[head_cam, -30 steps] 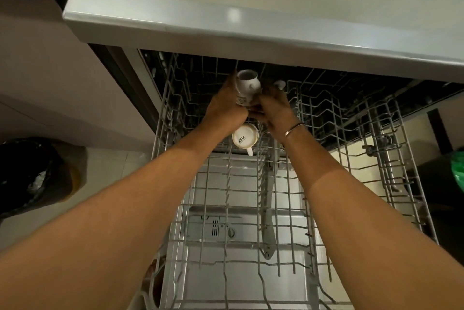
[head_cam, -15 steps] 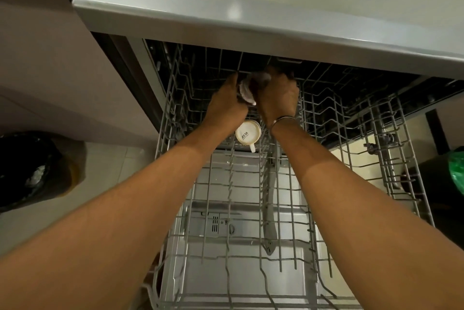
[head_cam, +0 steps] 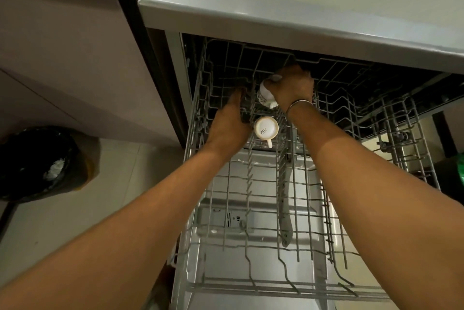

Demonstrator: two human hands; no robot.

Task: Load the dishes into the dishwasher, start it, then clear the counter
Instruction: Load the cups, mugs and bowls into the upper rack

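The dishwasher's upper wire rack (head_cam: 313, 209) is pulled out under the grey counter (head_cam: 301, 16). A white cup (head_cam: 266, 129) stands upside down in the rack near its back, handle toward me. Just behind it my right hand (head_cam: 291, 88) grips a second white cup (head_cam: 265, 95), tilted, low in the rack. My left hand (head_cam: 229, 121) rests on the rack wires to the left of both cups, fingers curled over a wire; its fingertips are hidden in the dark.
The open dishwasher door (head_cam: 251, 221) lies below the rack. A black bin (head_cam: 37, 161) with white rubbish stands on the tiled floor at left. A beige cabinet side (head_cam: 75, 58) rises on the left. Something green (head_cam: 459, 169) shows at the right edge.
The second cup went from held up by both hands to lowered into the rack behind the first. My left hand let go of it and moved left onto the wires.
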